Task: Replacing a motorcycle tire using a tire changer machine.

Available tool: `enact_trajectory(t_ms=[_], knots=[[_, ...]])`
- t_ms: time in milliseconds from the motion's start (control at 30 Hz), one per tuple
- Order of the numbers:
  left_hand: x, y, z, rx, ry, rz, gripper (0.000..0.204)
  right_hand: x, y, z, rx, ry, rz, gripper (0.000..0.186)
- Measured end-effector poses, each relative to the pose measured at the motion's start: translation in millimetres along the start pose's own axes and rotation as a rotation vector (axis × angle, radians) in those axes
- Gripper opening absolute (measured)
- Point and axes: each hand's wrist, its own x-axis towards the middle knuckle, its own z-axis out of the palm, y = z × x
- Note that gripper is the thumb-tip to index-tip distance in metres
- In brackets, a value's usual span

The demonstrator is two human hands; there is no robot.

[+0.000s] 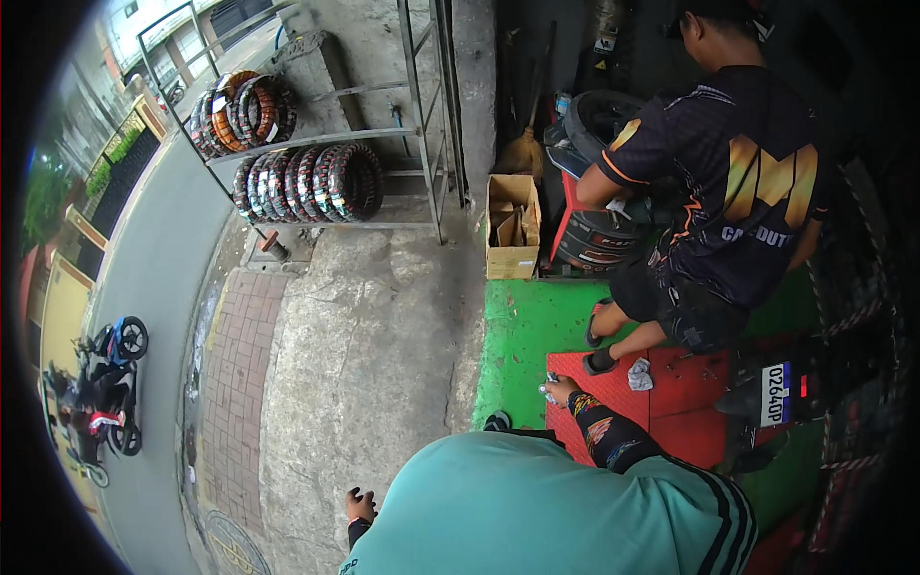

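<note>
Hands well apart: right hand, centre, grips small silvery object over red textured plate; left hand, lower centre-left, hangs loose, probably for balance.

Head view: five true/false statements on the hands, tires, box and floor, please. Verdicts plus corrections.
1. The right hand holds a small silvery thing. True.
2. The left hand grips a tire. False: it appears empty.
3. The cardboard box is sealed. False: it is open, with brown pieces inside.
4. Tires sit on two levels of the rack. True.
5. A crumpled grey-white piece lies on green floor. False: it lies on the red mat.
</note>
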Motion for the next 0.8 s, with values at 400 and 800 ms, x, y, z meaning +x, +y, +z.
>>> enact_trajectory(t_ms=[400, 800], knots=[[178.0, 108.4, 26.3, 0.339, -0.227, 0.047, 0.059, -72.4, 174.3, 1.4, 0.323, 0.232, 0.587, 0.025], [386.7, 375.5, 91.9, 0.513, -0.390, 0.340, 0.065, 15.9, 44.1, 109.4, 0.322, 0.862, 0.362, 0.047]])
